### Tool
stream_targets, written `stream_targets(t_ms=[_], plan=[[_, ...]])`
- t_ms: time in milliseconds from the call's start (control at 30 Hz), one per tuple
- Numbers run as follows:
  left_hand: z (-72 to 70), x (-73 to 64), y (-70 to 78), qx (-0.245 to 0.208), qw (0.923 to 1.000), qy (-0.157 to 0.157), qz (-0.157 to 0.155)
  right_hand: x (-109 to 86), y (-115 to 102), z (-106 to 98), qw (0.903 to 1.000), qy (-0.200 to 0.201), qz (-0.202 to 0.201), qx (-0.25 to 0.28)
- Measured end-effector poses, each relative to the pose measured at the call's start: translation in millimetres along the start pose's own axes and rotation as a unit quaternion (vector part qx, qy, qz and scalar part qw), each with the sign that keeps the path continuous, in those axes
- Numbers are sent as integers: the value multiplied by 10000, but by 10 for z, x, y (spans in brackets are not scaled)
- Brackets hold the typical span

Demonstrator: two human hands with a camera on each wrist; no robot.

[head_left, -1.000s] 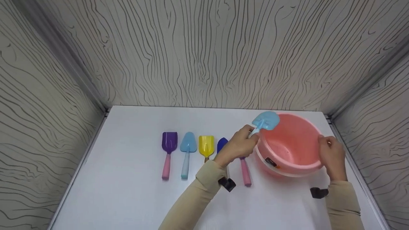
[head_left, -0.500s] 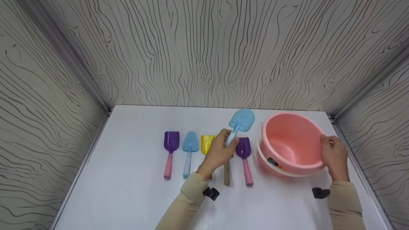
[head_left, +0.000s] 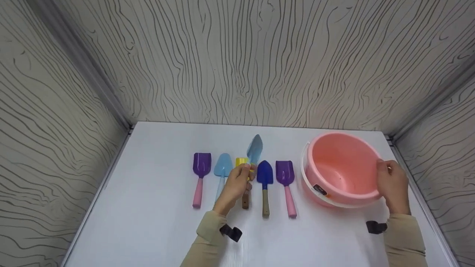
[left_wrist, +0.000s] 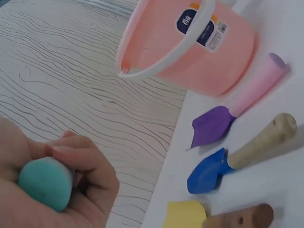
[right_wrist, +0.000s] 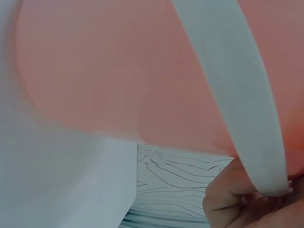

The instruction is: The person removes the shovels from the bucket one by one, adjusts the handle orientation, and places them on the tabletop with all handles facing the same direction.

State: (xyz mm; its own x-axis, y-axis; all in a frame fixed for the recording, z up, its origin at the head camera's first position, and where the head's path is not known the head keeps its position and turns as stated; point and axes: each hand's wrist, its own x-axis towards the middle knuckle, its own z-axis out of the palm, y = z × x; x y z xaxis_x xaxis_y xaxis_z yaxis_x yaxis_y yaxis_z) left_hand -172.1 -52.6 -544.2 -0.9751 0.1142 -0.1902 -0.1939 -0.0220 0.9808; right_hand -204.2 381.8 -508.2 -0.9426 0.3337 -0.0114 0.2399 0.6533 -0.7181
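My left hand (head_left: 235, 185) grips a light blue toy shovel (head_left: 255, 148) by its handle, blade pointing up and away, above the yellow shovel (head_left: 241, 161). In the left wrist view the held handle's teal end (left_wrist: 46, 184) pokes out between thumb and fingers. At the right, my right hand (head_left: 393, 181) pinches the rim of a pink bucket (head_left: 345, 159). The bucket leans slightly toward me, and its white handle (right_wrist: 237, 90) hangs down along the outside. The bucket's inside looks bare in the head view.
A row of shovels lies on the white table (head_left: 148, 222): purple (head_left: 202, 163), light blue (head_left: 223, 165), yellow, dark blue (head_left: 265, 172) and another purple one (head_left: 285, 172) beside the bucket. Patterned panels (head_left: 237, 63) wall the back and sides.
My left hand has carried the light blue shovel leftward from the bucket's rim to above the yellow shovel, turning its blade more edge-on. My right hand stays at the bucket's rim.
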Motion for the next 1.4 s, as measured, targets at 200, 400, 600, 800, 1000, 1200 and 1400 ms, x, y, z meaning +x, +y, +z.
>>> stream_targets(t_ms=[200, 400, 600, 800, 1000, 1200, 1400], plan=[[-188, -33, -183, 9, 9995, 239, -228, -16, -5, -16, 10000, -28, 2, -63], [-380, -28, -257, 151, 9978, 570, -314, -24, -1, -29, 10000, 11, -21, -15], [-526, -33, -297, 372, 9938, 955, -427, -15, 5, -11, 9999, 49, -152, -47], [-698, -86, -331, 746, 9891, 1210, -386, 9, 29, 6, 9993, 126, -334, -90], [-923, -115, -366, 1166, 9820, 1471, -185, 15, 31, 3, 9995, 120, -285, -71], [-1123, -145, -410, 1490, 9678, 1976, -465, 29, -8, 10, 9996, 118, -252, -93], [-1288, -169, -478, 1500, 9611, 2229, -633, 21, -11, 3, 9998, 44, -201, -65]])
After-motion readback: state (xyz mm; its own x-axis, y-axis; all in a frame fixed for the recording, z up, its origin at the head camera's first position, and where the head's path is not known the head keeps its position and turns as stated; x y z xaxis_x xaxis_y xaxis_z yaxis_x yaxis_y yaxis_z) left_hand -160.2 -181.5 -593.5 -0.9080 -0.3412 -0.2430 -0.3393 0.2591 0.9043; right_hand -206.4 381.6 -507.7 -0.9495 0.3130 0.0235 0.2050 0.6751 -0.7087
